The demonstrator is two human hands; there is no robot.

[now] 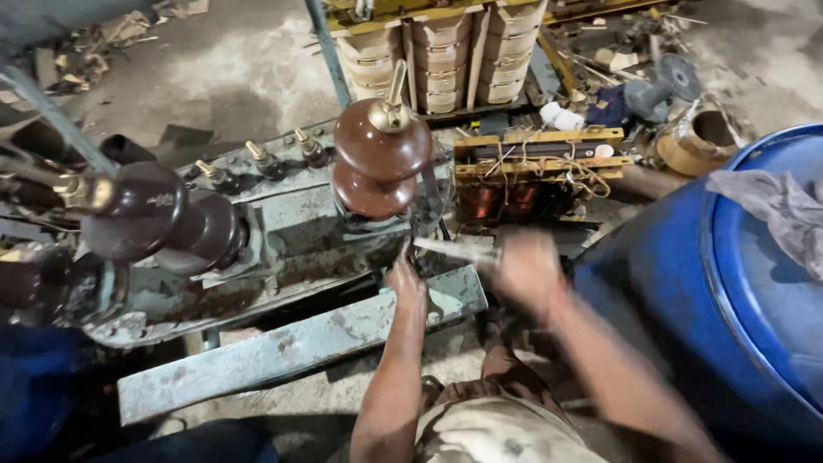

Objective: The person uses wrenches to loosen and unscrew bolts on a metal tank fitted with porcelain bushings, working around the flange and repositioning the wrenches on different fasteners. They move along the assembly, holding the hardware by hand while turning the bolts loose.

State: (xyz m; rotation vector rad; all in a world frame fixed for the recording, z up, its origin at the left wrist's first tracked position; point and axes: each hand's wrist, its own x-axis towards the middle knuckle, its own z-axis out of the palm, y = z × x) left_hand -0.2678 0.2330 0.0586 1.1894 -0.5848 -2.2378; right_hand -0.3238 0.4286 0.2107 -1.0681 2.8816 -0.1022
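Head view, single frame. Landmark: brown porcelain bushing with a brass cap, standing on the grey-green transformer lid.

Right hand: just below and right of the bushing, motion-blurred. Grip is closed in a fist around the handle of a metal tool, whose pale shaft points left toward the bushing base. Kind of tool cannot be told through the blur.

Left hand: directly below the bushing, at the lid's near edge. Fingers rest against the lid edge, partly curled; how far the grip is spread and whether it pinches anything cannot be told.

Counts:
- Large brown bushings: three. The landmark, plus two to its left, lying toward the camera, the far-left one partly cut off.
- Small brass-tipped terminals: four, in a row on the lid left of the landmark.
- Copper-wound coils: three, side by side under a yellow frame, right of the landmark.
- Blue drum: one, far right, a grey rag on its top.
- Grey-green steel channel: one, below the landmark on the floor.
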